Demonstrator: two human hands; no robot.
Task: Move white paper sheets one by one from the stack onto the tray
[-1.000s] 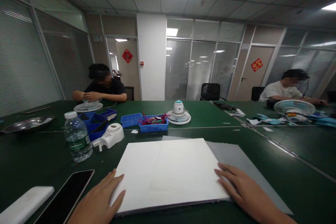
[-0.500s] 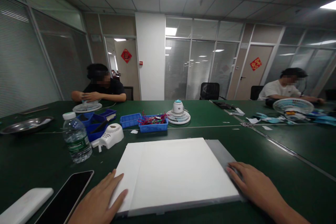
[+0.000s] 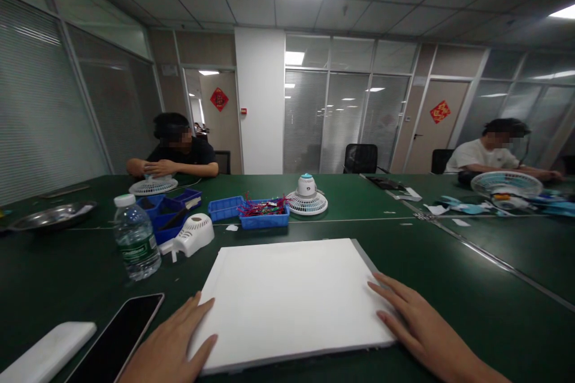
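We see the grey sheet [image 3: 364,256], broader at right one second earlier, reduced to a narrow strip beside the smooth, rectangular white stack [image 3: 287,302] (its surface step gone) at lower centre. The left hand [image 3: 173,338] and right hand [image 3: 411,317], fingers extended and spread, touch its side edges, closed round nothing.
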